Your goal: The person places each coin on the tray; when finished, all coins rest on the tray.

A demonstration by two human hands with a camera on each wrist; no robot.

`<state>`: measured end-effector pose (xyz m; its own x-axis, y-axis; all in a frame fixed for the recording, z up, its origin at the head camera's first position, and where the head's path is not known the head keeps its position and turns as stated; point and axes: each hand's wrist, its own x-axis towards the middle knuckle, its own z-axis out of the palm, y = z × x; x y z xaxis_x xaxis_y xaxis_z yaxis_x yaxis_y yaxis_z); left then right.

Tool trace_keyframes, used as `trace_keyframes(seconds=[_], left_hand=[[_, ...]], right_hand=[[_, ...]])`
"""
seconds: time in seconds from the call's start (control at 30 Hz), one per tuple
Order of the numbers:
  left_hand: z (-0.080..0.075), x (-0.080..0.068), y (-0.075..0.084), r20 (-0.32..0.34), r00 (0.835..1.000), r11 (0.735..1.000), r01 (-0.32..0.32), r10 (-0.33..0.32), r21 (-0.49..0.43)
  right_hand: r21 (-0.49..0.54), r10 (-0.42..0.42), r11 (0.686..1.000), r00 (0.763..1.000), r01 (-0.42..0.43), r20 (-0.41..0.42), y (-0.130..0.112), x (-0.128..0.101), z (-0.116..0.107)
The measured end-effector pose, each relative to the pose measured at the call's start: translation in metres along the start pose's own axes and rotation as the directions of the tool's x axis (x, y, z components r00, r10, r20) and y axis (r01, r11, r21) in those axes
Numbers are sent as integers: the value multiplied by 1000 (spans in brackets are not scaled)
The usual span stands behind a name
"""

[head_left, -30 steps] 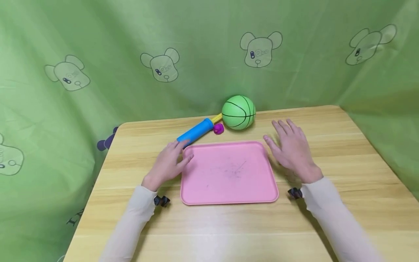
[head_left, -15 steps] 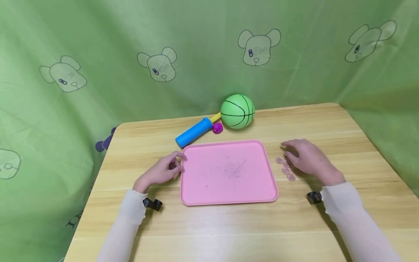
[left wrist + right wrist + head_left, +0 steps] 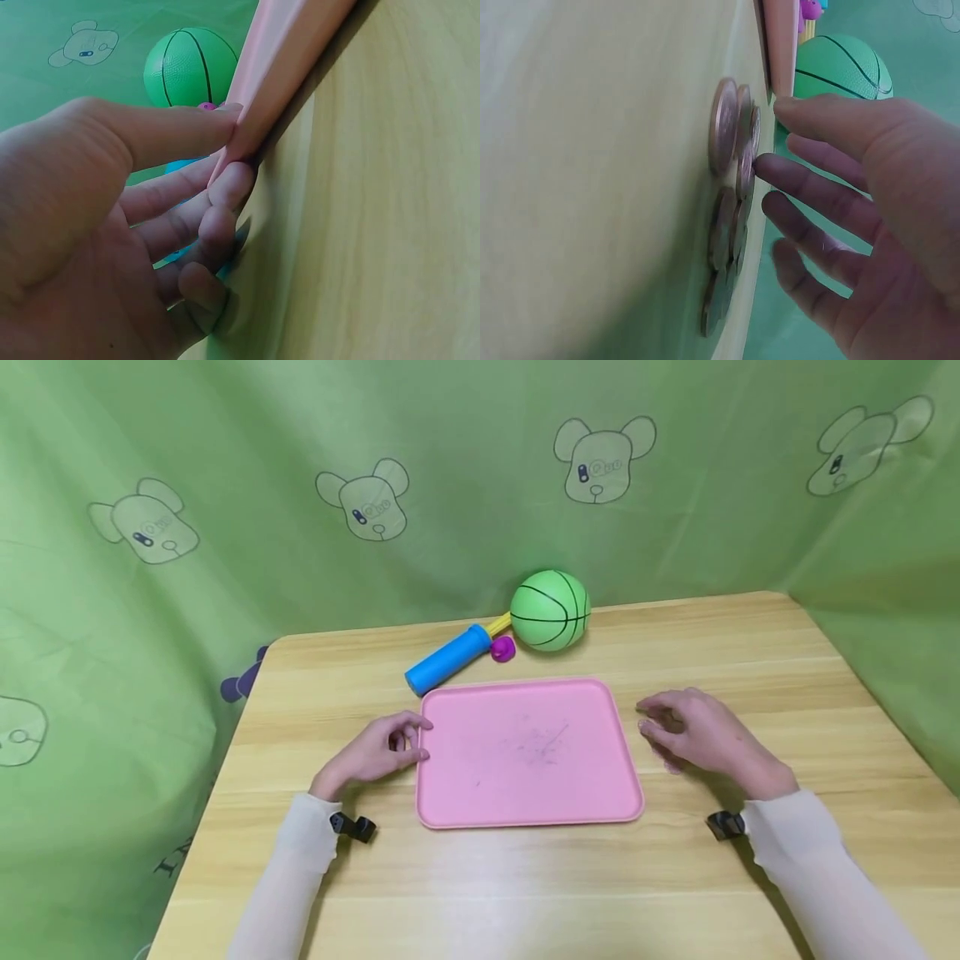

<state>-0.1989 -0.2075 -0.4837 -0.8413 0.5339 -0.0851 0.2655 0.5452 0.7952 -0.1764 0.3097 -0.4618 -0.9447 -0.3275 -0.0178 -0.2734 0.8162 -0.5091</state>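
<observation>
While the left hand (image 3: pixel 372 755) pinches the near-left rim of the pink tray (image 3: pixel 525 793), thumb on top and curled fingers (image 3: pixel 225 180) tucked under the lip, the tray lies flat in the middle of the wooden table (image 3: pixel 525 877). It looks like thin moulded plastic, so I judge it light and fairly stiff, with a raised edge that gives a ready hold; its smooth face would let small things slide. To the right, just beside the tray's right edge, a short row of small translucent pink discs (image 3: pixel 731 187) lies overlapping on the wood. The right hand (image 3: pixel 705 735) hovers over them with fingers (image 3: pixel 810 187) loosely spread, one tip at the discs, gripping nothing. They seem thin, hard, light and slick, best pinched by their edges or slid off the pile.
</observation>
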Motion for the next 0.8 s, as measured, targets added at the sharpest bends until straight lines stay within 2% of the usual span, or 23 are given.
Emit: trace_keyframes(seconds=[0.23,0.5,0.7,0.8], left_hand=[[-1,0,-2,-9,1000,999,-3,3,-34],[-1,2,-5,-18,1000,999,-1,0,-46],[-1,2,-4,-25,1000,998,10,-12,-64],[-2,2,-4,-29,999,998,12,-14,-68]], right_hand=[[15,14,1000,1000,-14,3,-5,0,1],[118,25,993,998,-32,64,-5,2,-1],[187,28,981,985,-60,170,-4,9,-3],[195,44,978,982,-80,185,-4,12,-4]])
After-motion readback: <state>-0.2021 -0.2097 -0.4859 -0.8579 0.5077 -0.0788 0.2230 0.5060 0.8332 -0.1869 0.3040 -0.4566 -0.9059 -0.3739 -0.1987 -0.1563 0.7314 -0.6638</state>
